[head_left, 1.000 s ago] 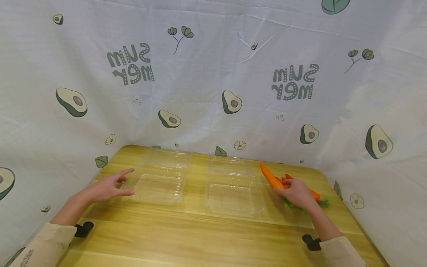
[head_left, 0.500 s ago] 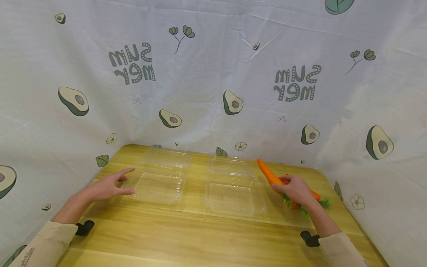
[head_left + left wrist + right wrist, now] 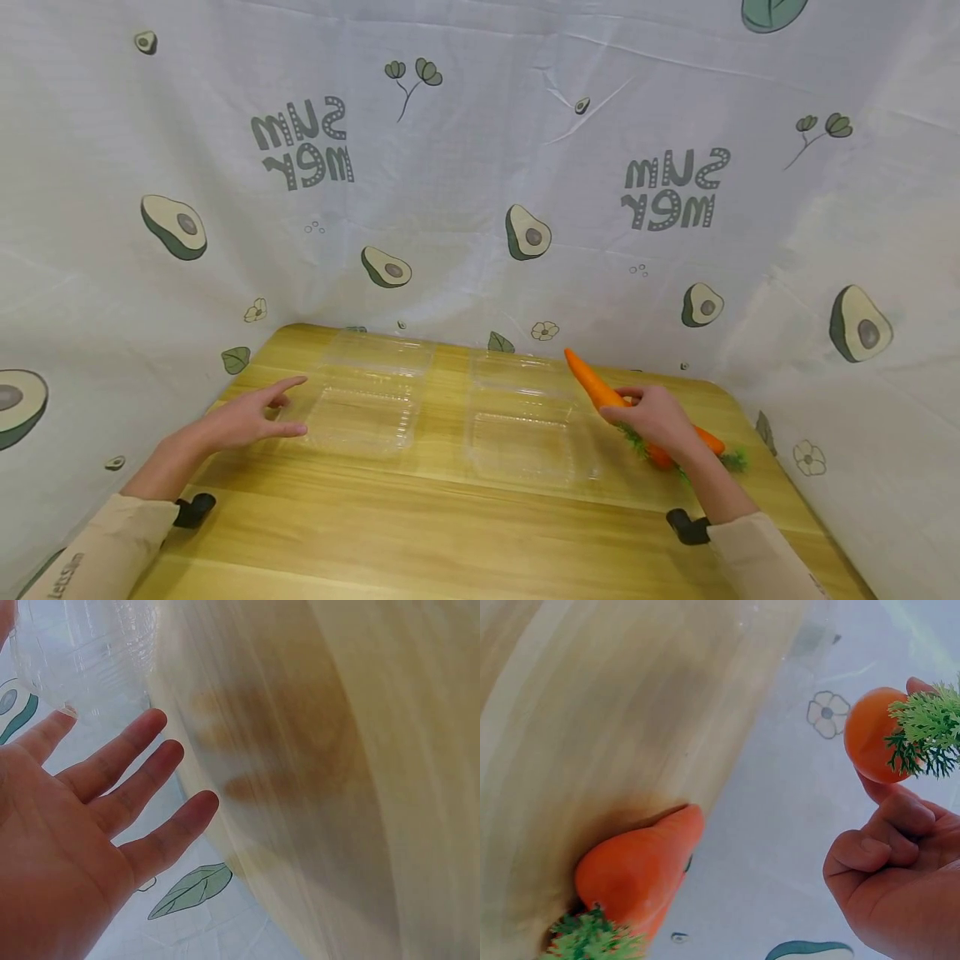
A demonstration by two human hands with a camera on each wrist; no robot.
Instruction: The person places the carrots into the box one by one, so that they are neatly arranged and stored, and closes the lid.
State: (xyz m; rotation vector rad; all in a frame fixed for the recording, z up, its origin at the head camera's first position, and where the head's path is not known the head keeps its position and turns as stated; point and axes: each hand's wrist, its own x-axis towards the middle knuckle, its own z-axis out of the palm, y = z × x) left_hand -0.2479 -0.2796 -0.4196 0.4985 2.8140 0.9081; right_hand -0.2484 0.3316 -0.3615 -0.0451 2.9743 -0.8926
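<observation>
The orange carrot [image 3: 588,382] is in the person's right hand [image 3: 654,417], tip angled forward and to the left, just beyond the near right side of the clear containers. A pale cloth [image 3: 450,158] printed with avocados and mirrored lettering surrounds the wooden table [image 3: 375,529] at the back and sides. On the table lie two clear plastic containers side by side, the left container [image 3: 360,419] and the right container [image 3: 519,442], each with two halves laid flat. Both forearms reach forward from beige sleeves, well apart, the left angled inward to the right, the right inward to the left. The left hand [image 3: 243,419] hovers wide and relaxed, fingers spread and thumb apart, beside the left container; whether it touches cannot be told. The right hand pinches the carrot between thumb and finger, its other fingers folded toward the palm. Under the right wrist, more carrots [image 3: 630,881] lie on the table. Smallest are the feathery green leaves [image 3: 930,724] at the held carrot's blunt end.
</observation>
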